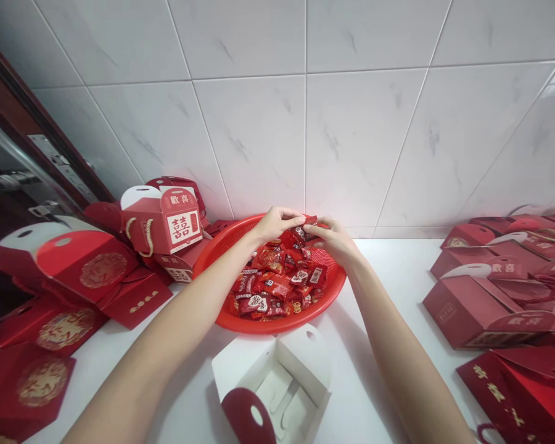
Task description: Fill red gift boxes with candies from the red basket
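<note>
A round red plastic basket (337,290) stands against the wall, holding a heap of red wrapped candies (271,283). Over its far side, my left hand (277,225) pinches a red wrapped candy (310,221) with thumb and fingers. From the other side my right hand (335,239) has its fingers closed on wrapped candies at the same spot; the fingers partly hide how many there are. Nearer to me sits an open gift box (300,364), white inside, with a dark red flap at the front. Nothing shows inside it.
Red gift boxes (97,271) are stacked at the left, one with rope handles (166,222) on top. More red boxes (481,302) stand in rows along the right. A tiled wall (250,142) rises behind the white tabletop (383,271).
</note>
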Action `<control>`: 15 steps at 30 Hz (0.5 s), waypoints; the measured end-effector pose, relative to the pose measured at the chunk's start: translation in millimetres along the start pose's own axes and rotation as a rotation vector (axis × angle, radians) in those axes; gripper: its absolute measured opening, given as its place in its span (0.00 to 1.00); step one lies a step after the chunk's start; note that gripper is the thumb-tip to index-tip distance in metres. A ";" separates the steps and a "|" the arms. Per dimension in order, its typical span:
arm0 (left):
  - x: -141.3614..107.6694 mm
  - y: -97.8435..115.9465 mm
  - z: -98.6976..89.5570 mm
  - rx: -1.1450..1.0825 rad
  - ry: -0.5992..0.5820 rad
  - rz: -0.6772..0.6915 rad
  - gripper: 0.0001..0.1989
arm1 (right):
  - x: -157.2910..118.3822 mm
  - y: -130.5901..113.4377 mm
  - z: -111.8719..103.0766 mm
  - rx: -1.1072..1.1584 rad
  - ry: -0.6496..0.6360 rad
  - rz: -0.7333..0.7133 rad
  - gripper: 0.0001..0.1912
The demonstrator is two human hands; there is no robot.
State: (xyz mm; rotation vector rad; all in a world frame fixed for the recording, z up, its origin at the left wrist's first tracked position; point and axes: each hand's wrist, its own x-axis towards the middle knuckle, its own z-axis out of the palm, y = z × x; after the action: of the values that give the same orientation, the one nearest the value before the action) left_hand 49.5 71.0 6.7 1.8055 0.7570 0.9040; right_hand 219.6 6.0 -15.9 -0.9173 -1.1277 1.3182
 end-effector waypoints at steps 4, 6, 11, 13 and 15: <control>0.1 -2.5 -3.6 0.040 -0.020 -0.014 0.21 | -2.6 -3.1 -0.5 -0.032 -0.131 0.041 0.11; -0.3 -3.1 -4.7 0.033 -0.024 -0.027 0.21 | -2.3 -3.5 -1.5 -0.025 -0.156 0.032 0.10; -0.4 -0.9 -0.5 -0.051 -0.022 -0.088 0.21 | -1.6 -3.1 -1.0 -0.025 -0.142 0.013 0.10; 0.8 0.5 1.9 -0.111 0.029 -0.141 0.19 | -1.6 -2.8 0.2 -0.020 -0.097 -0.009 0.09; 2.3 0.2 2.9 -0.150 0.113 -0.198 0.16 | -0.8 -2.1 0.9 -0.008 -0.045 -0.025 0.07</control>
State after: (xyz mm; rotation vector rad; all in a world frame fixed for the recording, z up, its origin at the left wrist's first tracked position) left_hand 53.2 71.3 6.6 1.5295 0.8982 0.9118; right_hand 219.3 5.0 -13.8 -0.8799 -1.1766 1.3205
